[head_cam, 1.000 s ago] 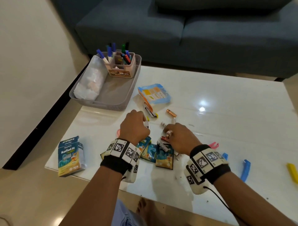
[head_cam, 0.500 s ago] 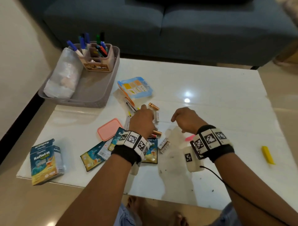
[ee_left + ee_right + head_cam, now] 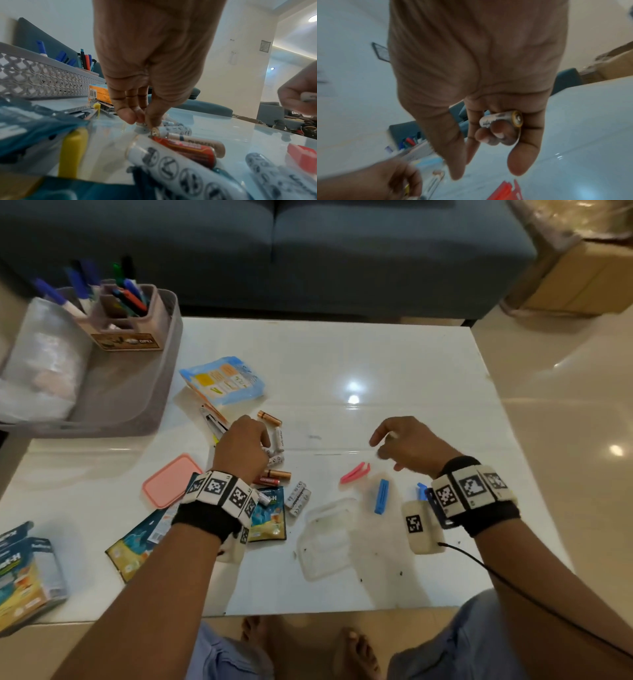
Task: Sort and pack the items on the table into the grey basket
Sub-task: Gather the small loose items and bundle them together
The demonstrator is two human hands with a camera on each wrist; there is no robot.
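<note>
1. Left hand [image 3: 241, 446] is pinching a white battery [image 3: 160, 132] with thumb and fingertips, low over the counter [image 3: 394, 364], in the loose battery cluster [image 3: 274, 463] near the counter's middle. Likely picking them one at a time because they are small, round and roll-prone.
2. Right hand [image 3: 407, 445] is hovering above the counter at roughly 3 o'clock of the left hand, middle fingers curling around a white battery with a gold end [image 3: 502, 119], index finger and thumb pointing down and free. Probably stashing a collected battery so the free fingers can grab more.
3. Grey basket [image 3: 150, 392] is sitting at the counter's 10 o'clock corner, well apart from both hands. It is already holding a pen organizer [image 3: 128, 316] with markers at its far end and a clear plastic bag [image 3: 41, 361] on its left side; near end is showing bare floor.
4. Clear container [image 3: 327, 537] is lying open at 6 o'clock of the right hand, its pink lid [image 3: 169, 479] lying separately just beside the left wrist. My guess is batteries are going into it before the basket, as the sorting step.
5. Unsorted on the counter: foil sachets [image 3: 269, 518] under and near the left wrist, pink clip [image 3: 354, 472], blue clip [image 3: 381, 496], blue packet [image 3: 224, 380] at 12 o'clock of the left hand, medicine box [image 3: 24, 573] at the 8 o'clock edge.
6. Task is looking early to mid: most small items are not yet packed.
</note>
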